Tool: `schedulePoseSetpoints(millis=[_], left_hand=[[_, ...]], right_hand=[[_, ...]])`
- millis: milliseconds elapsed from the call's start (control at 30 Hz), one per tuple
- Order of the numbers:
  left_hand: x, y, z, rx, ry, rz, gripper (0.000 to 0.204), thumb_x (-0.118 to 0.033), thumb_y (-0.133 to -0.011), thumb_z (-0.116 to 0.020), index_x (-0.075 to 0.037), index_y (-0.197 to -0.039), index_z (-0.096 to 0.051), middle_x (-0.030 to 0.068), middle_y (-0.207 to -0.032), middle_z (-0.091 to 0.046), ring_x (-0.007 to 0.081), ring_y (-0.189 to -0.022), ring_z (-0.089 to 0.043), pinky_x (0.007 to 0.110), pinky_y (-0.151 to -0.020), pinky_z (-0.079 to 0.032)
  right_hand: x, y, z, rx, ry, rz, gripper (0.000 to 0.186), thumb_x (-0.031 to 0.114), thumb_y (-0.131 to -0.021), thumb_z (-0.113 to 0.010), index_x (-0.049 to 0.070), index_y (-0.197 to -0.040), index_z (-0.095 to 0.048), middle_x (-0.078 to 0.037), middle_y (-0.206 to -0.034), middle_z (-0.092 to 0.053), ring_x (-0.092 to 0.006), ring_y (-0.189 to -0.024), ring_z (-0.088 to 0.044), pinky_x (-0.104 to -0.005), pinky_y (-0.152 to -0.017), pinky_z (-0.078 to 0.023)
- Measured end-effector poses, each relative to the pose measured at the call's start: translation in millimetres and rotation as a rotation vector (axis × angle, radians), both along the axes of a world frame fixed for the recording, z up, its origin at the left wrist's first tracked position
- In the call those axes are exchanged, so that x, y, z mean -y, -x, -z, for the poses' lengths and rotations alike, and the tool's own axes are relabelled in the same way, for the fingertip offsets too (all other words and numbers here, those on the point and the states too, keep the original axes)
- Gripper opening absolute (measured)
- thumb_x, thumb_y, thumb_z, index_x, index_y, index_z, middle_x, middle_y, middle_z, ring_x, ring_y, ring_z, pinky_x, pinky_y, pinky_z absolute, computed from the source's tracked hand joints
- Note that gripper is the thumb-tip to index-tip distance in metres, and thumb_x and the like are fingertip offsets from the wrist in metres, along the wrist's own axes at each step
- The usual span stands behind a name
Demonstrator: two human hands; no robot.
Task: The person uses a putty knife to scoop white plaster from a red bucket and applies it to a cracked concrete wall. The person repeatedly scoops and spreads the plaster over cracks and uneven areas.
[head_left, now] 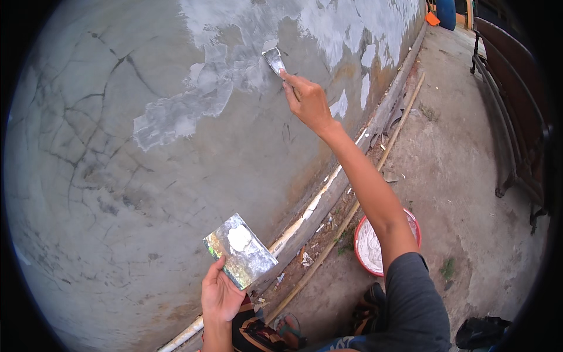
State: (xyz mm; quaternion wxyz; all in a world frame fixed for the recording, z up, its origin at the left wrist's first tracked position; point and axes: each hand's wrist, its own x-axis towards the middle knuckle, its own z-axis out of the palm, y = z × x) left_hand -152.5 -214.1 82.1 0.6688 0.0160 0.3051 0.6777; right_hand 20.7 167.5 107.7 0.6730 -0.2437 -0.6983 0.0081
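My right hand (307, 101) reaches up and grips a metal putty knife (273, 60), its blade pressed against the cracked grey wall (117, 176) at the edge of a pale filler patch (182, 114). My left hand (220, 296) holds a square metal plate (240, 251) low in front of me, tilted, with a white blob of filler (239, 237) on it.
A red bucket of white filler (369, 246) stands on the concrete ground under my right arm. A long wooden pole (375, 167) and a pale pipe (311, 205) lie along the wall's base. A dark bench (510, 100) stands at the right. My sandalled feet (287, 328) show below.
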Motion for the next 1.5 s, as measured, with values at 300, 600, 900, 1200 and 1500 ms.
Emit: schedulePoseSetpoints(millis=[300, 600, 900, 1200, 1500], left_hand=[[-1.0, 4.0, 2.3, 0.029, -0.001, 0.029, 0.042, -0.023, -0.101, -0.037, 0.001, -0.135, -0.044, 0.0184, -0.132, -0.057, 0.0308, -0.125, -0.054, 0.050, -0.110, -0.036], [0.5, 4.6, 2.7, -0.001, 0.011, 0.009, 0.041, -0.023, -0.101, -0.037, 0.000, -0.135, -0.044, 0.0173, -0.132, -0.057, 0.0308, -0.124, -0.054, 0.050, -0.109, -0.036], [-1.1, 4.9, 1.9, 0.008, 0.032, 0.018, 0.041, -0.022, -0.101, -0.038, 0.000, -0.135, -0.045, 0.0179, -0.131, -0.058, 0.0308, -0.124, -0.055, 0.051, -0.110, -0.036], [-0.1, 3.9, 2.0, -0.016, 0.032, 0.000, 0.042, -0.022, -0.100, -0.038, 0.002, -0.134, -0.045, 0.0184, -0.131, -0.058, 0.0312, -0.123, -0.055, 0.051, -0.110, -0.035], [-0.1, 3.4, 1.2, 0.030, 0.001, 0.015, 0.042, -0.022, -0.100, -0.038, 0.000, -0.135, -0.045, 0.0174, -0.132, -0.057, 0.0306, -0.124, -0.054, 0.051, -0.110, -0.036]], right_hand=[[33.5, -51.5, -58.0, 0.168, 0.298, -0.017, 0.026, 0.013, -0.090, -0.061, 0.006, -0.113, -0.070, -0.016, -0.061, -0.056, -0.0228, -0.050, -0.045, -0.0356, -0.054, -0.041], [40.8, -37.9, -43.8, 0.307, 0.298, -0.041, 0.026, 0.014, -0.091, -0.061, 0.002, -0.112, -0.069, -0.013, -0.057, -0.049, -0.0210, -0.049, -0.037, -0.0350, -0.051, -0.036], [35.1, -38.1, -72.5, 0.146, 0.258, -0.029, 0.026, 0.013, -0.091, -0.060, 0.002, -0.113, -0.068, -0.013, -0.058, -0.054, -0.0196, -0.049, -0.039, -0.0347, -0.052, -0.038], [54.0, -32.1, -28.8, 0.233, 0.366, -0.063, 0.026, 0.013, -0.090, -0.061, 0.003, -0.113, -0.068, -0.014, -0.054, -0.046, -0.0201, -0.047, -0.037, -0.0356, -0.051, -0.036], [31.6, -23.0, -41.0, 0.143, 0.268, -0.022, 0.024, 0.013, -0.089, -0.062, 0.004, -0.111, -0.069, -0.014, -0.053, -0.046, -0.0199, -0.048, -0.038, -0.0353, -0.051, -0.038]])
